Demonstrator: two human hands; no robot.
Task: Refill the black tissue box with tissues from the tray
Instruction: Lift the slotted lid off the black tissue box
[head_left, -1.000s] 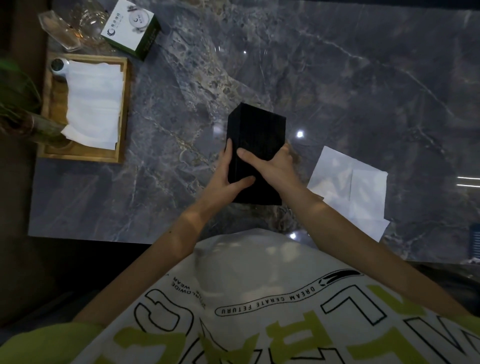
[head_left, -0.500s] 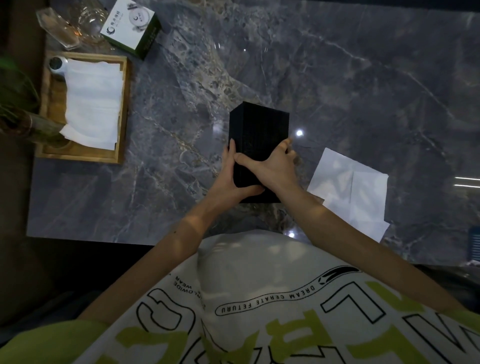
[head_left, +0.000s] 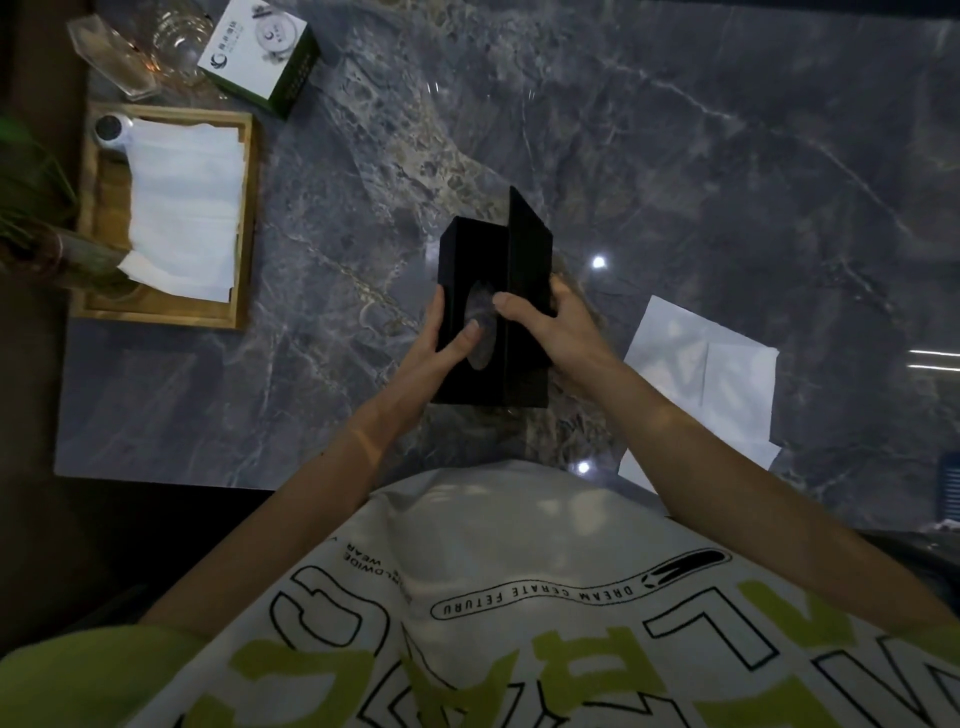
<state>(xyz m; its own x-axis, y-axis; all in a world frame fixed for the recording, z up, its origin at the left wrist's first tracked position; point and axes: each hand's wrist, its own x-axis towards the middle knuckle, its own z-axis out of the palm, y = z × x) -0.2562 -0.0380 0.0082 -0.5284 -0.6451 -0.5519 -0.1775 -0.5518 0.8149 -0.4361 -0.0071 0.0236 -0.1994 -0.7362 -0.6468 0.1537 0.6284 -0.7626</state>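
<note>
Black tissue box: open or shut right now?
Open. The black rectangular tissue box has one black panel swung upright, held by the right hand; left hand steadies it.

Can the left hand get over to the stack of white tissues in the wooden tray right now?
Probably not yet: the left hand is gripping the black tissue box. Nothing blocks the marble tabletop toward the white tissues in the wooden tray.

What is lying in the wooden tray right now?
A stack of white tissues fills most of the wooden tray, with a small white round object at its far corner. Anything beneath the tissues is covered.
</note>
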